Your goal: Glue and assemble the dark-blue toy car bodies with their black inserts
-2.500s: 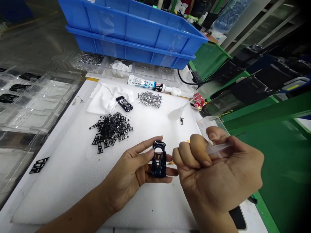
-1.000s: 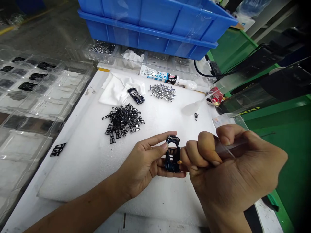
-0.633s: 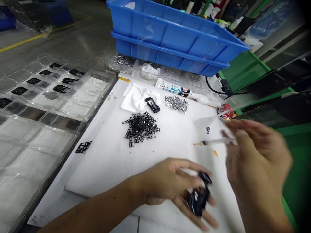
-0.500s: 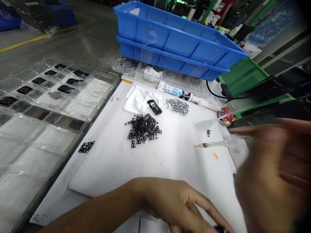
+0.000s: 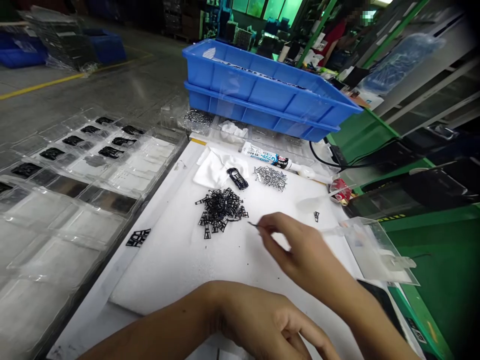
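Note:
My right hand (image 5: 303, 255) reaches over the white foam mat (image 5: 176, 265) toward a pile of small black frame parts (image 5: 221, 212). Its thumb and forefinger pinch a thin dark tool (image 5: 255, 225) whose tip points at the pile, a short way from it. My left hand (image 5: 270, 325) lies low at the bottom edge. Its fingertips run out of the picture, so what it holds is hidden. A dark toy car shell (image 5: 237, 178) rests on a white cloth (image 5: 213, 170) behind the pile.
Behind the mat lie a heap of silver screws (image 5: 270, 177) and a glue tube (image 5: 268, 157), with stacked blue bins (image 5: 262, 90) beyond. A syringe (image 5: 333, 230) and a clear plastic box (image 5: 375, 250) are at the right. Clear trays with dark shells (image 5: 75, 165) fill the left.
My right hand laid the syringe on the mat and now reaches left with a thin tool. My left hand dropped with the dark car shell toward the bottom edge. The view tilted up.

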Demonstrator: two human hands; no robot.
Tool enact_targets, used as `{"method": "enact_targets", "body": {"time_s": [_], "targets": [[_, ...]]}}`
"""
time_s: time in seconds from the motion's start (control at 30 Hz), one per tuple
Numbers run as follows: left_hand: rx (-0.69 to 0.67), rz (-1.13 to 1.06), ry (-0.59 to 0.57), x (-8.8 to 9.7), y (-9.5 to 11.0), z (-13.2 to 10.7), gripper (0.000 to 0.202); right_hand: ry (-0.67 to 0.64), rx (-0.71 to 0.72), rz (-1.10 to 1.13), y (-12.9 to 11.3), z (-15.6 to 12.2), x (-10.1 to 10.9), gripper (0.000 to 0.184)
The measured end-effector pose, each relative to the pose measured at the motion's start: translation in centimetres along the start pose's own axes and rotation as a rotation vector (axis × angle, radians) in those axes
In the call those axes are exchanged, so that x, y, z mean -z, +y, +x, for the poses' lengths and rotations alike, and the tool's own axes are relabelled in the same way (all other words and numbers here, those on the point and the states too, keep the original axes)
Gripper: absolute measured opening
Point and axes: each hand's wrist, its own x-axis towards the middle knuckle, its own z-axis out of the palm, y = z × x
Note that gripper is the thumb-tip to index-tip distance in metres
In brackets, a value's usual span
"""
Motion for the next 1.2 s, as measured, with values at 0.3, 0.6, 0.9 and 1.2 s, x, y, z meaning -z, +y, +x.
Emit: {"method": "enact_targets", "body": {"time_s": [0.3, 0.6, 0.9, 1.2], "targets": [[-0.447, -0.449, 0.836, -2.0, 3.5, 0.2, 0.033, 0.706, -0.383, 0.084, -1.6, -6.5, 1.3, 0.013], [-0.535, -0.472, 0.988, -2.3, 4.3, 0.1, 0.038, 0.588, -0.052, -0.047, -0.3, -7.2, -2.8, 0.034], [-0.521, -0.476, 0.983, -2.4, 4.3, 0.2, 0.037, 0.471, -0.071, -0.081, -0.1, -7.8, -2.7, 0.034], [-0.565, -0.482, 0.98, -2.4, 4.1, 0.1, 0.036, 0.386, -0.142, 0.042, -0.4, -7.6, -2.3, 0.031]]}}
